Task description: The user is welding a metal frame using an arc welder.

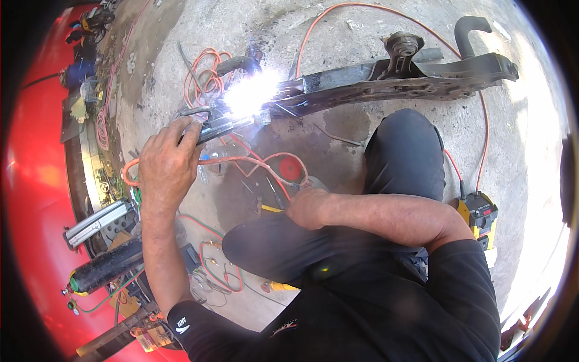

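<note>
A blinding white welding arc burns at the left end of a long dark steel beam [338, 87], and its glare hides the joint. Close below the arc, my left hand [170, 154] is closed around a dark electrode holder [223, 129]. An orange cable [211, 161] loops past the left wrist and over toward my knees. My right hand [307, 205] rests curled between my knees, beside the cable loop. Its fingers are mostly turned from view, so I cannot make out what they hold. The beam carries a round mount [404, 45] and a bent pipe [472, 30] toward its right end.
On the concrete near my knees lie a red disc [290, 168] and a yellow-handled tool [271, 209]. A yellow-and-black machine [479, 217] with cables stands at the right. A dark gas cylinder [111, 263] lies at the left, near a red surface [36, 181]. Orange cable [208, 66] coils behind the arc.
</note>
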Tool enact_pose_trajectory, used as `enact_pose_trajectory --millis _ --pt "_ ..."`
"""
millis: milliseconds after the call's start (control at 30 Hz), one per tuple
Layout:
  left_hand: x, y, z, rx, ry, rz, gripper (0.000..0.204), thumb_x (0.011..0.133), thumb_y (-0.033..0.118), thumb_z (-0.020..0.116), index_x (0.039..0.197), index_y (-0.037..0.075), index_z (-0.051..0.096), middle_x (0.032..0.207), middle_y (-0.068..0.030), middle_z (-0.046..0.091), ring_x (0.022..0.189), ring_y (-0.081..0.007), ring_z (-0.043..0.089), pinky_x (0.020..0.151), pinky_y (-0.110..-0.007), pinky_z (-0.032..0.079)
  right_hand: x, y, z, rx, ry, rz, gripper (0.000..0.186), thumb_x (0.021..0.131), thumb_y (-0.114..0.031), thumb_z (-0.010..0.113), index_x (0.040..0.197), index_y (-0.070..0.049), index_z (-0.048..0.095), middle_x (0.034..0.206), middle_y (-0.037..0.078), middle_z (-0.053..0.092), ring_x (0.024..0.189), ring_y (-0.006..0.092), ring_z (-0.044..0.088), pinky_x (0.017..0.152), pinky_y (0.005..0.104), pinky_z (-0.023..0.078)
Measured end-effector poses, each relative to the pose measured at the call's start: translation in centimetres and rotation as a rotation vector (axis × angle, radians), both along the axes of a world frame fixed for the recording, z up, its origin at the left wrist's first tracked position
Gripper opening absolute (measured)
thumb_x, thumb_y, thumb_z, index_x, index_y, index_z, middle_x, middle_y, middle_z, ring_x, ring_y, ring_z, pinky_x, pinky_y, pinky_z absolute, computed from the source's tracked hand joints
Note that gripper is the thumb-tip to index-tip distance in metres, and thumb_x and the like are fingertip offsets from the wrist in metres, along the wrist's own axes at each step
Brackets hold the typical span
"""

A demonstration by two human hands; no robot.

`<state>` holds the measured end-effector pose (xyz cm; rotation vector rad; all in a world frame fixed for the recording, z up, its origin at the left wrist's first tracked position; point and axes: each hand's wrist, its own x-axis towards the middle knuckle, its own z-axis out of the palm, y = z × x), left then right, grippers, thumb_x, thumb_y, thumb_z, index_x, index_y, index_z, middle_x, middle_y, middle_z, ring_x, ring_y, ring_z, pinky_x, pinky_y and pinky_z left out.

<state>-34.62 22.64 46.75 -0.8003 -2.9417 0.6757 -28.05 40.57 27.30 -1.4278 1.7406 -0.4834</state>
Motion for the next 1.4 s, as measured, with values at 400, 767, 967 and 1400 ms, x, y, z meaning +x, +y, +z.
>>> enact_pose_trajectory --millis 400,767,967,1400 --pt "-0.2 0.3 -0.2 0.005 -0.009 0.009 0.036 0.079 0.011 0.073 0.113 0.007 0.063 0.112 -0.0077 0.064 0.093 -0.0264 0.064 0.074 -0.04 0.048 0.3 0.0 -0.6 -0.037 0.006 -0.032 0.024 0.078 -0.005 0.063 0.098 0.0 0.074 0.099 0.021 0.072 0.097 0.0385 0.07 0.081 0.0504 0.055" --pt "-0.3 0.1 -0.2 0.004 -0.006 0.006 0.035 0.079 0.011 0.073 0.112 0.007 0.062 0.112 -0.0074 0.064 0.093 -0.0266 0.064 0.074 -0.04 0.048 0.4 -0.2 -0.7 -0.032 0.007 -0.016 0.026 0.078 -0.007 0.065 0.1 0.001 0.075 0.1 0.021 0.072 0.098 0.0376 0.07 0.079 0.0489 0.056" --pt "-0.4 0.3 -0.2 0.021 -0.005 0.004 0.035 0.079 0.011 0.073 0.112 0.007 0.063 0.112 -0.0073 0.064 0.092 -0.0271 0.064 0.074 -0.04 0.048 0.2 0.0 -0.4 -0.023 0.006 -0.018 0.028 0.079 -0.008 0.064 0.103 0.001 0.074 0.101 0.019 0.072 0.099 0.0372 0.069 0.079 0.0492 0.056" --pt "-0.4 0.0 -0.4 0.006 -0.015 0.018 0.037 0.078 0.012 0.073 0.113 0.007 0.063 0.112 -0.0074 0.064 0.093 -0.0267 0.063 0.074 -0.04 0.049 0.2 -0.1 -0.4 -0.021 0.016 -0.013 0.027 0.079 -0.008 0.065 0.103 0.0 0.074 0.101 0.018 0.073 0.099 0.0358 0.07 0.078 0.0484 0.056"
